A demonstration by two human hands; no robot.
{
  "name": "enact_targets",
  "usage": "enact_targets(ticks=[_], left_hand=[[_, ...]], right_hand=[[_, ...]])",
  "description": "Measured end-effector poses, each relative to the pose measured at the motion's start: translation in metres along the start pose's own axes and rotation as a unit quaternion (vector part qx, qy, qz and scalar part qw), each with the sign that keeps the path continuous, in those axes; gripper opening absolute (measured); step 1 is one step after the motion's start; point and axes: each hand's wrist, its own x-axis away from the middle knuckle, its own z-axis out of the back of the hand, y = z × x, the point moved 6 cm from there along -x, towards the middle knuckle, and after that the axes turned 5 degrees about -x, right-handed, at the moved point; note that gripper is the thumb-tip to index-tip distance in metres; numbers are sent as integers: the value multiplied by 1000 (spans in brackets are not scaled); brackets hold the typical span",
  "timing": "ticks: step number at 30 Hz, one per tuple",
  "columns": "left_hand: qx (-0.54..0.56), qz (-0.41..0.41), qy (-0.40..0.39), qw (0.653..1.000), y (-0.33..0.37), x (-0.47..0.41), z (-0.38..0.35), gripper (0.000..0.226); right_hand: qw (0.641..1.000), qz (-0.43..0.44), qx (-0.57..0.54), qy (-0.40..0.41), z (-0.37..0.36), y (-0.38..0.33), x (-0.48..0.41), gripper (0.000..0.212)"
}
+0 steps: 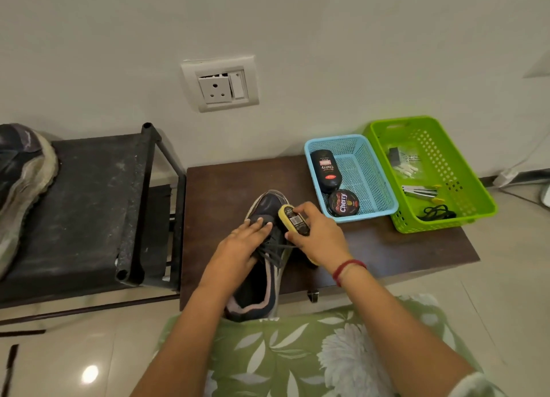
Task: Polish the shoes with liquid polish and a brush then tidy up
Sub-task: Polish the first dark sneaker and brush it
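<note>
Biggest thing in shot is the black shoe rack (89, 203) on the left side of the frame, with a worn sneaker (20, 173) sitting on top at the far left edge. Next to it, center frame, there's a dark brown low table (387, 248). At its upper right are a green plastic basket (440, 158) with some odds and ends, and a blue basket (366, 176) just beside it.

The dark sneaker being worked on (269, 202) lies in the middle of the table, toe pointing toward the wall. The person's left hand (242, 242) lies flat over the laces, fingers straight, pressing it down. Their right hand (318, 236) is wrapped around a yellow-backed shoe brush (294, 219), held against the right side of the toe.

The Cherry liquid polish bottle (326, 169) is lying in the blue basket, with the round Cherry polish tin (343, 207) just below it.
</note>
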Motion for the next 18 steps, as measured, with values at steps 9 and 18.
enact_targets(ticks=[9, 18], left_hand=[[-74, -81, -63, 992, -12, -8, 8, 72], [-219, -34, -50, 974, -26, -15, 31, 76]], right_hand=[[998, -49, 38, -4, -4, 8, 4, 47], [997, -66, 16, -32, -8, 11, 13, 51]])
